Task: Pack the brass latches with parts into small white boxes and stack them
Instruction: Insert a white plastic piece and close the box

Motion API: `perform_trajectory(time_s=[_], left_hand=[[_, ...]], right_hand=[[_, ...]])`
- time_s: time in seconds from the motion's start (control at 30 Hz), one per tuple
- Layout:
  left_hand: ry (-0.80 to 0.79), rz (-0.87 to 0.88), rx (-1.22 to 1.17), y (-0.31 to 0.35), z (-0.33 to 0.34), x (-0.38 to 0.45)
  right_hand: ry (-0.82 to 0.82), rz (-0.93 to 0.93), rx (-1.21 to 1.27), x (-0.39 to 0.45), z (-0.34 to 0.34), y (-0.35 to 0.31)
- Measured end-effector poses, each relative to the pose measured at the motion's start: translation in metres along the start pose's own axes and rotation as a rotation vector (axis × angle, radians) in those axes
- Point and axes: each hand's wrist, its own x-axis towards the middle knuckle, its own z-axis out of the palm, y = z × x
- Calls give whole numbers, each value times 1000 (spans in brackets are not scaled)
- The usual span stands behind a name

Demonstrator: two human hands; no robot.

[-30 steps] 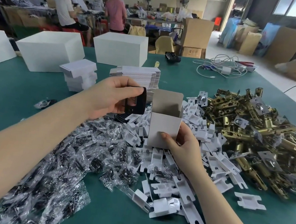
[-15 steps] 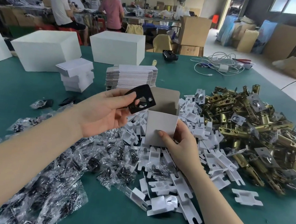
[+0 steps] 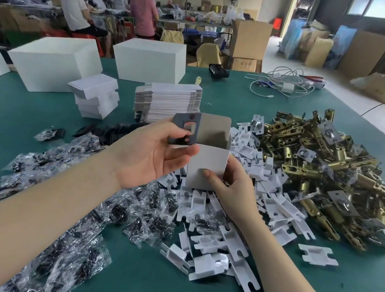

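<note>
My right hand (image 3: 231, 185) holds a small white box (image 3: 208, 162) upright over the parts, its top flap (image 3: 214, 130) open. My left hand (image 3: 152, 153) pinches a flat black plate (image 3: 184, 130) with cut-outs at the box's open mouth, overlapping the flap. A heap of brass latches (image 3: 327, 167) lies to the right. White card inserts (image 3: 238, 222) are strewn below and beside the box. Clear bags of dark screws (image 3: 65, 215) cover the left foreground. More black plates (image 3: 115, 129) lie in a row behind my left hand.
A stack of flat unfolded boxes (image 3: 170, 100) and a stack of small closed boxes (image 3: 95, 97) stand behind. Two big white cartons (image 3: 52, 64) (image 3: 148, 62) sit further back. Cables and a charger (image 3: 286, 84) lie far right. People work at benches beyond the green table (image 3: 23, 114).
My left hand has carried the black plate right and up to the box's open mouth. My right hand keeps the box where it was.
</note>
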Motion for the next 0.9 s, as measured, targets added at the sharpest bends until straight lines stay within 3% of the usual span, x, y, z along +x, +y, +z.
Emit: perform_trajectory(time_s=[0.2,0.47,0.63,0.9], left_hand=[[-6,-94,-44,-4,9,-2],[-207,-95,-3,-5,9,-4],[-190,-112,-10,-5,10,-5],[-109,-62,172,-16,12,-6]], right_hand=[[12,-5,-13,0,0,-2],[9,-2,-15,0,-1,1],[2,-10,-19,0,0,0],[-13,0,-18,1,-1,1]])
